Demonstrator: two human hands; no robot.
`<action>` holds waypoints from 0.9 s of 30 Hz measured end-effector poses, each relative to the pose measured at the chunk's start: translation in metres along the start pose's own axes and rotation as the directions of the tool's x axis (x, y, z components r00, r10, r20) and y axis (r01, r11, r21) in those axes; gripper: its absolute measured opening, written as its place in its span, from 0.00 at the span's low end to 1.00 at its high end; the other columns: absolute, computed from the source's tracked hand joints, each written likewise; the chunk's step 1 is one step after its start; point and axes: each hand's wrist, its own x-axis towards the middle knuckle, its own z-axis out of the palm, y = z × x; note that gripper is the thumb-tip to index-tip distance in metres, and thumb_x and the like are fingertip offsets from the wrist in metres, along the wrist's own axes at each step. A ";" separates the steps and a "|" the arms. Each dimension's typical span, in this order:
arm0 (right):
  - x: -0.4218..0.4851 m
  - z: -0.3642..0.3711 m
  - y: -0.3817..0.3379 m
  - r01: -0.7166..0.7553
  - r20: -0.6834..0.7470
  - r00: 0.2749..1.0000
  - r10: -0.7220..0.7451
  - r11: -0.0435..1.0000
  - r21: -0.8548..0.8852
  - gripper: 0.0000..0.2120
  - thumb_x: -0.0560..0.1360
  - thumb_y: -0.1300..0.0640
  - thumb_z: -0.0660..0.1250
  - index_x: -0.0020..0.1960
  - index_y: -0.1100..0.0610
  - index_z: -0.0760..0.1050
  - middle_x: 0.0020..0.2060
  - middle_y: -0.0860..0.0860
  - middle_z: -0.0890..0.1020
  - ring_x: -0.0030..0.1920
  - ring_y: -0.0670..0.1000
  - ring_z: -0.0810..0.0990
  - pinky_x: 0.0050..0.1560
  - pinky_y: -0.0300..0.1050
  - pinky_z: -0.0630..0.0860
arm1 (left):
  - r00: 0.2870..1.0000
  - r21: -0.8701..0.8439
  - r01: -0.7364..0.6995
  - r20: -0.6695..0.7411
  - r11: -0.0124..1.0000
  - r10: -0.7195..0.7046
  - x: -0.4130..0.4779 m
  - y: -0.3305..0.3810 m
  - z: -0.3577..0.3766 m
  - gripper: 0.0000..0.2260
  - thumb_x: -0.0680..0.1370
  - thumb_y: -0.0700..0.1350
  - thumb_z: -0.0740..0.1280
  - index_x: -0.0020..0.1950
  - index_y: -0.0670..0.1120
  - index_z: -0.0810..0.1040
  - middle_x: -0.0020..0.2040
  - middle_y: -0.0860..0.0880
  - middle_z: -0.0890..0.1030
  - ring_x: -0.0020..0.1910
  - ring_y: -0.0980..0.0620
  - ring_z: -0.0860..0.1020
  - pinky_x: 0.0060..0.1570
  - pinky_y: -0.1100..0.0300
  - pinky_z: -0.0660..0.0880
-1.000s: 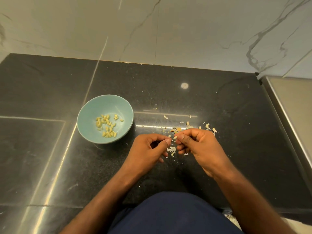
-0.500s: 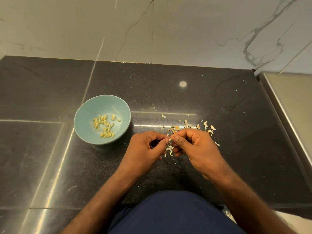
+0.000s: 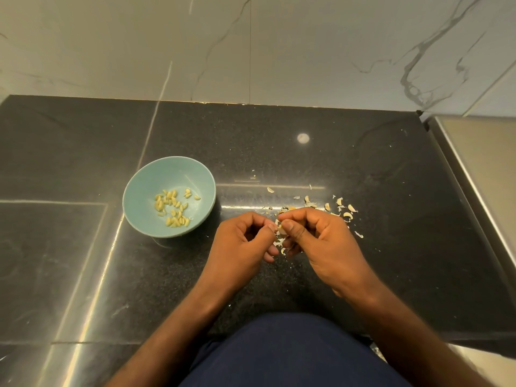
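Black stone counter (image 3: 363, 152) runs below a white marble wall (image 3: 307, 51). On it sits a blue-green bowl (image 3: 173, 174) with a small heap of peeled yellow seeds (image 3: 173, 208) inside. Just right of the bowl, the two hands meet above the counter. The left hand (image 3: 240, 247) and the right hand (image 3: 321, 241) both have curled fingers, and their thumbs and fingertips pinch one tiny pale seed (image 3: 280, 229) between them. Bits of shell (image 3: 346, 215) lie scattered further right of the bowl, past the hands.
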 end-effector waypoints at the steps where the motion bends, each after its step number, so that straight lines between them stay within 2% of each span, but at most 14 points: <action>1: 0.000 0.000 0.001 0.017 -0.009 1.000 -0.017 1.000 -0.003 0.05 0.78 0.60 0.69 0.51 0.55 0.83 0.40 0.52 0.85 0.41 0.52 0.84 0.42 0.50 0.83 | 1.000 -0.020 0.017 0.001 1.000 -0.017 0.001 -0.001 0.000 0.05 0.79 0.40 0.67 0.46 0.43 0.81 0.35 0.45 0.83 0.33 0.49 0.81 0.36 0.60 0.79; 7: 0.001 0.004 0.007 -0.034 0.038 0.999 0.031 0.995 0.094 0.08 0.79 0.65 0.66 0.51 0.56 0.82 0.41 0.54 0.86 0.43 0.55 0.86 0.48 0.51 0.83 | 0.995 -0.127 0.094 0.020 0.987 -0.093 0.003 -0.004 0.004 0.06 0.80 0.37 0.65 0.45 0.38 0.80 0.35 0.46 0.82 0.33 0.51 0.80 0.35 0.59 0.78; 12: 0.005 0.000 0.020 -0.113 -0.018 0.993 0.114 0.992 0.052 0.07 0.78 0.67 0.67 0.51 0.57 0.81 0.41 0.56 0.85 0.41 0.51 0.84 0.43 0.43 0.83 | 0.970 -0.122 0.199 -0.115 0.972 -0.213 0.015 -0.028 -0.007 0.09 0.81 0.38 0.63 0.42 0.40 0.79 0.35 0.45 0.81 0.33 0.50 0.80 0.33 0.60 0.76; 14: 0.006 -0.004 0.029 -0.172 -0.043 0.984 0.171 0.985 -0.030 0.05 0.79 0.64 0.68 0.48 0.57 0.81 0.40 0.55 0.85 0.39 0.50 0.83 0.40 0.40 0.81 | 0.961 0.031 0.224 -0.172 0.974 -0.216 0.015 -0.045 -0.016 0.09 0.82 0.42 0.64 0.43 0.42 0.79 0.36 0.46 0.82 0.33 0.53 0.80 0.35 0.61 0.77; 16: 0.005 -0.008 0.040 -0.222 -0.038 0.975 0.219 0.963 -0.154 0.05 0.80 0.60 0.67 0.47 0.57 0.81 0.38 0.53 0.84 0.37 0.48 0.82 0.37 0.38 0.79 | 0.961 0.182 0.244 -0.173 0.952 -0.214 0.010 -0.059 -0.023 0.08 0.82 0.45 0.65 0.46 0.44 0.79 0.38 0.46 0.82 0.32 0.56 0.80 0.35 0.65 0.76; 18: 0.002 -0.011 0.049 -0.234 0.003 0.970 0.244 0.933 -0.274 0.06 0.81 0.61 0.66 0.48 0.53 0.80 0.40 0.51 0.84 0.39 0.46 0.82 0.38 0.37 0.79 | 0.963 0.198 0.262 -0.114 0.944 -0.244 0.004 -0.069 -0.024 0.05 0.82 0.41 0.64 0.49 0.47 0.79 0.41 0.46 0.82 0.33 0.57 0.80 0.36 0.65 0.77; 20: -0.001 -0.017 0.055 -0.178 0.085 0.969 0.234 0.890 -0.420 0.13 0.80 0.65 0.64 0.51 0.48 0.79 0.44 0.47 0.83 0.44 0.44 0.82 0.44 0.37 0.78 | 0.966 0.203 0.257 -0.037 0.945 -0.255 -0.003 -0.076 -0.018 0.12 0.81 0.34 0.62 0.50 0.50 0.79 0.44 0.46 0.82 0.37 0.57 0.81 0.39 0.64 0.79; 22: -0.004 -0.023 0.054 -0.090 0.194 0.951 0.243 0.812 -0.577 0.14 0.78 0.64 0.67 0.51 0.44 0.78 0.44 0.44 0.82 0.44 0.40 0.80 0.45 0.34 0.76 | 0.971 0.211 0.236 -0.006 0.949 -0.240 -0.009 -0.078 -0.010 0.16 0.80 0.30 0.60 0.50 0.50 0.79 0.45 0.47 0.82 0.39 0.57 0.81 0.43 0.62 0.80; 25: -0.011 -0.025 0.053 -0.044 0.308 0.890 0.336 0.735 -0.676 0.05 0.74 0.56 0.74 0.47 0.47 0.80 0.39 0.46 0.83 0.39 0.41 0.81 0.44 0.42 0.80 | 0.978 0.196 0.206 -0.025 0.959 -0.205 -0.013 -0.079 -0.001 0.12 0.80 0.33 0.64 0.50 0.51 0.80 0.44 0.48 0.83 0.40 0.56 0.81 0.44 0.60 0.80; 27: -0.017 -0.020 0.054 -0.006 0.352 0.857 0.375 0.691 -0.723 0.07 0.73 0.52 0.76 0.48 0.49 0.81 0.37 0.47 0.83 0.38 0.43 0.82 0.43 0.44 0.80 | 0.981 0.210 0.194 -0.036 0.958 -0.191 -0.013 -0.079 0.002 0.08 0.80 0.37 0.67 0.52 0.50 0.80 0.43 0.49 0.83 0.39 0.56 0.81 0.44 0.60 0.80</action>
